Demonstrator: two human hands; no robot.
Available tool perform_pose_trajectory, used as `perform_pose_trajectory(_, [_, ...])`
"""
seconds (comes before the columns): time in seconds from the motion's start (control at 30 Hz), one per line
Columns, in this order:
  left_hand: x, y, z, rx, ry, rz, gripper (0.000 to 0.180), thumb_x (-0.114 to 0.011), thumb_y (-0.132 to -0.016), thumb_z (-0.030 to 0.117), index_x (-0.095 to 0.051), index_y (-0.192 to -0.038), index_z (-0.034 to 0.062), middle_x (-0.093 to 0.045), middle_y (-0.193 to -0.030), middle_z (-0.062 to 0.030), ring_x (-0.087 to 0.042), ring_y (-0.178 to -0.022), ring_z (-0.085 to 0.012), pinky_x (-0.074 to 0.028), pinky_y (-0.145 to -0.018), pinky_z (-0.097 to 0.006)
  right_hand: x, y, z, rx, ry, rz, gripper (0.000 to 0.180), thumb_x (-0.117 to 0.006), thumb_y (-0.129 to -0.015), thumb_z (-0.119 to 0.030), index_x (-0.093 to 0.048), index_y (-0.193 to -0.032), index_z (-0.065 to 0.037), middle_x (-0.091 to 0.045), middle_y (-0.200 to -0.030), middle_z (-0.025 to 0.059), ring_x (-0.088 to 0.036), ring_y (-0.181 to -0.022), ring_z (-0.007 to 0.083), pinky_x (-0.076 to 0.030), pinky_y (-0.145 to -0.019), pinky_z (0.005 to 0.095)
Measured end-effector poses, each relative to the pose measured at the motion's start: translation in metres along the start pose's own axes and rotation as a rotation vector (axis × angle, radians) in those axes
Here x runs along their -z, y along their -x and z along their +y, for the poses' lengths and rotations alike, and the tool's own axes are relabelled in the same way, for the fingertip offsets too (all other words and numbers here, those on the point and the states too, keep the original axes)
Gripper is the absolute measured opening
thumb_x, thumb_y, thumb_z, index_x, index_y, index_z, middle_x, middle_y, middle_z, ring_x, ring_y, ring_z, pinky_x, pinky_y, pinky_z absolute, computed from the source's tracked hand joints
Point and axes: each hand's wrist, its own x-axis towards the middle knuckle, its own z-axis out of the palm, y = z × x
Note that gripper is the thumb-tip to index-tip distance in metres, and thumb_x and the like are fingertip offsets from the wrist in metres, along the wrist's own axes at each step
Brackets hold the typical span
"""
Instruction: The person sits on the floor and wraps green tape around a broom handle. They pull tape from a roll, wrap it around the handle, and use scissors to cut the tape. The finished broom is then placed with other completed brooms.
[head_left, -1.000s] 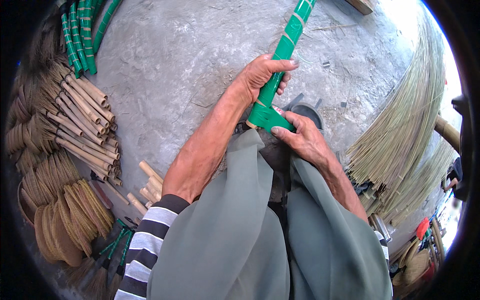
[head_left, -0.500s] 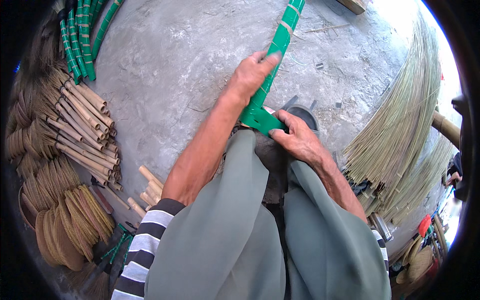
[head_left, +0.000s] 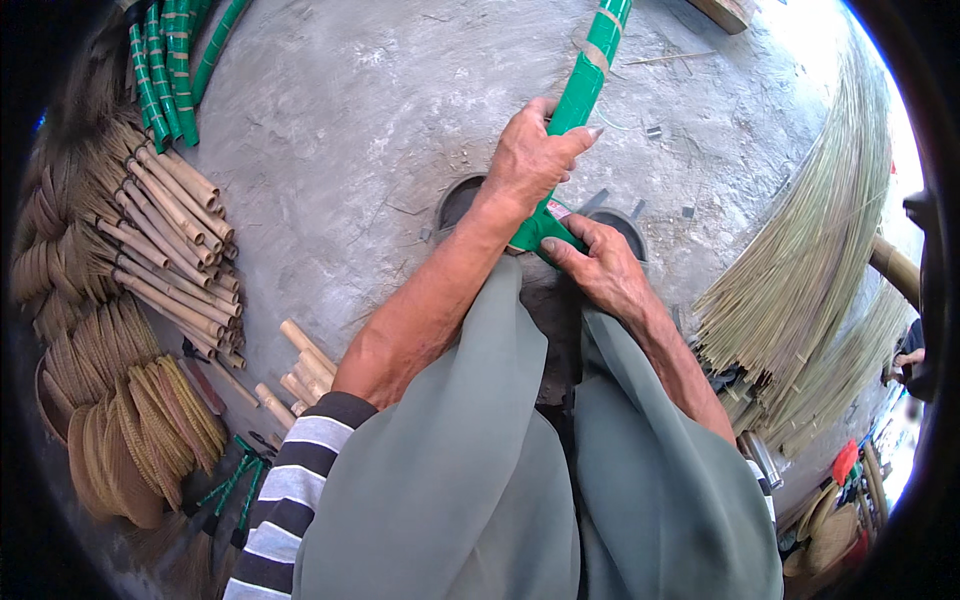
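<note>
A long handle wrapped in shiny green tape, with tan bands showing between the wraps, slants from the top edge down to my knees. My left hand is closed around its lower part, thumb lying across it to the right. At the handle's low end, my right hand pinches a strip of green tape between thumb and fingers. The strip runs from the handle into that hand. A small pale edge shows beside the fingertips; what it belongs to is mostly hidden. Grey-green cloth covers my legs.
Green-wrapped handles lie at the upper left, above stacked bamboo-handled brooms and coiled woven bundles. Short bamboo pieces lie near my left sleeve. A large straw bundle spreads at right. Dark round objects sit beyond my knees.
My left hand has turned on the handle and wrapped more fully round it. The tape strip at my right hand looks shorter and more twisted. A dark round object now shows beside my left wrist.
</note>
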Motion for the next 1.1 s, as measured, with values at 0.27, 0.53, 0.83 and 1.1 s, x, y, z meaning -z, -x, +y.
perform_pose_trajectory(0.27, [0.008,-0.007,-0.004,0.047,0.070,-0.006,0.050,-0.077,-0.098,0.045,-0.070,-0.118,-0.0004,-0.069,-0.088,-0.0047,-0.064,-0.068,-0.0122,-0.053,-0.060,-0.030,0.007,0.009,-0.007,0.184,0.018,0.053,0.046,-0.070,-0.098,-0.025,-0.067,-0.137,-0.002,-0.074,-0.111,0.0246,-0.071,-0.105,0.0385,-0.054,-0.094,0.0472])
perform_pose_trajectory(0.53, [0.016,-0.011,-0.010,0.218,0.396,-0.252,0.051,-0.085,-0.094,0.053,-0.068,-0.112,0.0075,-0.062,-0.075,0.0004,-0.058,-0.058,-0.0095,-0.050,-0.051,-0.030,0.012,-0.004,0.000,0.014,-0.014,-0.016,0.043,-0.073,-0.099,-0.030,-0.071,-0.130,0.000,-0.076,-0.104,0.0208,-0.073,-0.097,0.0299,-0.055,-0.091,0.0434])
perform_pose_trajectory(0.83, [0.016,-0.009,-0.021,-0.091,-0.166,0.124,0.056,-0.087,-0.090,0.045,-0.069,-0.122,0.0026,-0.069,-0.090,-0.0046,-0.065,-0.073,-0.0125,-0.055,-0.066,-0.031,-0.007,0.003,0.004,0.141,-0.110,-0.021,0.046,-0.067,-0.097,-0.024,-0.067,-0.136,0.000,-0.075,-0.119,0.0228,-0.072,-0.113,0.0340,-0.053,-0.101,0.0442])
perform_pose_trajectory(1.1, [0.018,-0.006,-0.010,0.064,0.049,0.083,0.048,-0.079,-0.098,0.051,-0.067,-0.111,0.0062,-0.064,-0.080,-0.0017,-0.061,-0.064,-0.0111,-0.050,-0.055,-0.028,-0.005,0.004,0.007,0.102,-0.143,-0.013,0.041,-0.072,-0.102,-0.031,-0.072,-0.129,0.000,-0.074,-0.105,0.0153,-0.069,-0.099,0.0245,-0.054,-0.095,0.0404])
